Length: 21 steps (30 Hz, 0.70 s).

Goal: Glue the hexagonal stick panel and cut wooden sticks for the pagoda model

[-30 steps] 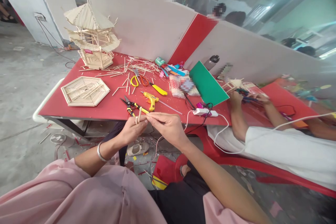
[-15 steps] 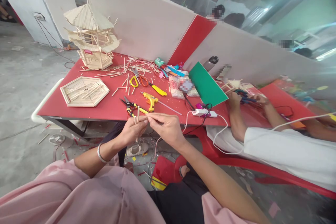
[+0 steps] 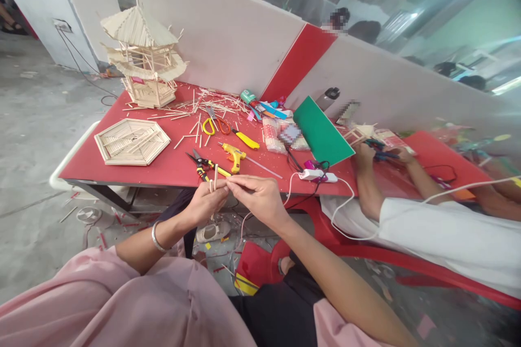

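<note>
My left hand (image 3: 207, 200) is closed around thin wooden sticks (image 3: 215, 174), whose ends stick up above the fingers. My right hand (image 3: 260, 198) meets it at the fingertips in a pinch; whatever lies between those fingertips is too small to make out. Both hands are in front of the red table's near edge. Just beyond them lie black-and-yellow pruning shears (image 3: 199, 165) and a yellow glue gun (image 3: 233, 156) with a clear glue stick. At the left, an octagonal stick frame (image 3: 132, 142) lies flat on the table, with a stick-built pagoda model (image 3: 142, 59) standing behind it.
Loose sticks (image 3: 220, 100), yellow-handled pliers (image 3: 246, 139) and scissors (image 3: 209, 126) cover the table's middle. A green board (image 3: 321, 130) leans behind a white power strip (image 3: 317, 175). On the right, a co-worker's hands (image 3: 364, 157) hold a tool. A white cable (image 3: 342, 222) hangs past the table edge.
Almost nothing differs. Both hands stay together with the sticks, and the view has shifted very slightly.
</note>
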### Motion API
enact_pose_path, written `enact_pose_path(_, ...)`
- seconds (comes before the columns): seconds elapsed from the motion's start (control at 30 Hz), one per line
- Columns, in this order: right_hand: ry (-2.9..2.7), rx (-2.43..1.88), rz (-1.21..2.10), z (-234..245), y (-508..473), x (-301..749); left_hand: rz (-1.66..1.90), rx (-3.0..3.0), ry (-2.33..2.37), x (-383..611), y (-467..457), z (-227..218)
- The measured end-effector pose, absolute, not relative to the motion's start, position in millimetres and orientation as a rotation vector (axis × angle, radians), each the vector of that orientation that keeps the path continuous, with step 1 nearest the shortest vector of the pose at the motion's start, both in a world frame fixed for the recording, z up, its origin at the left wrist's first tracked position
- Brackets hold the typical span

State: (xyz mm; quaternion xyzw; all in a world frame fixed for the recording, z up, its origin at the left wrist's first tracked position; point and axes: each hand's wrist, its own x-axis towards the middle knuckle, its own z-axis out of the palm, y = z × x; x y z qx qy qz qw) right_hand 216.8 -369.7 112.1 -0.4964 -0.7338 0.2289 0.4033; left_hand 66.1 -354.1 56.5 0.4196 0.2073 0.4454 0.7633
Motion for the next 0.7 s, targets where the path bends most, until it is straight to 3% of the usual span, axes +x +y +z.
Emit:
enact_pose_path(0.57,-1.537,-1.447,0.720,100.1,-361.9,207.2,0.958,0.915,0.450,74.0,-357.3,54.0)
enact_pose_path(0.7,-1.444,-1.364,1.028,105.2,-360.1,215.2,0.963,0.867,0.425,74.9,-356.5,58.3)
